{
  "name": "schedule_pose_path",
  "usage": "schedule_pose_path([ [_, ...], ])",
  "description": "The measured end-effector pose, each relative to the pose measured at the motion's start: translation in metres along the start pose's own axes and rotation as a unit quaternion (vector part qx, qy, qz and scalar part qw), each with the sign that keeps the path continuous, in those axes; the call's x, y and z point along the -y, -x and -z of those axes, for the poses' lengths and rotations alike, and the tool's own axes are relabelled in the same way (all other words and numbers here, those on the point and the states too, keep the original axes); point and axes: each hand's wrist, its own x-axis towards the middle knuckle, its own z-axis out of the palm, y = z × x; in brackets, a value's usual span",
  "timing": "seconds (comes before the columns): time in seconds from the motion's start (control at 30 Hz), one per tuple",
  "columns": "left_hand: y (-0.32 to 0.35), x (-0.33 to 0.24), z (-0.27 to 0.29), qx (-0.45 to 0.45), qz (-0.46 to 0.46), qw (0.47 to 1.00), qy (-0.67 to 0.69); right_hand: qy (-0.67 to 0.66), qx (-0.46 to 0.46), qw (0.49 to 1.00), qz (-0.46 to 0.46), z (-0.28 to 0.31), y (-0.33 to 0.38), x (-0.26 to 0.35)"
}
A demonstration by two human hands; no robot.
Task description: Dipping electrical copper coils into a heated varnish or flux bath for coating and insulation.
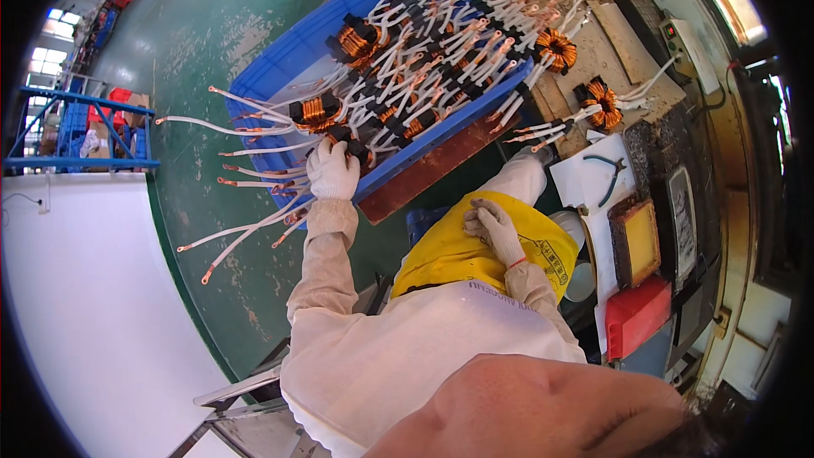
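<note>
My left hand, in a white glove, reaches into the near left corner of a large blue plastic crate. Its fingers close over a dark-cored copper coil, partly hidden by the glove. Beside it lies another ring coil wound with orange copper wire, its white leads ending in copper lugs that stick out over the crate's left edge. Many similar coils fill the crate in a tangled heap. My right hand, also gloved, rests on the yellow apron over my lap, fingers loosely bent and apart, with nothing visible in it.
On the workbench at right sit two more coils, one upper and one lower. Blue-handled pliers, a yellow block in a dark frame and a red box lie nearer. A white surface stands at left.
</note>
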Motion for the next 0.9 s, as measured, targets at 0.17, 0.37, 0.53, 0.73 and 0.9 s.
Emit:
schedule_pose_path([
  [0.17,0.002,0.001,0.003,-0.006,-0.004,1.0,0.007,0.002,0.031,0.999,-0.026,-0.013,-0.028,0.003],
  [0.37,0.0,-0.003,0.008,0.006,-0.004,1.0,0.012,0.048,0.074,0.995,-0.049,-0.029,-0.054,0.019],
  [0.53,0.003,0.003,-0.001,0.002,-0.003,1.0,0.021,0.054,0.131,0.988,-0.058,-0.031,-0.072,0.026],
  [0.73,0.007,0.006,-0.007,-0.021,0.011,1.0,0.021,0.068,0.148,0.986,-0.042,-0.026,-0.06,0.027],
  [0.9,-0.001,0.004,0.002,-0.033,-0.011,0.999,0.028,0.072,0.123,0.99,0.001,-0.017,-0.027,0.026],
])
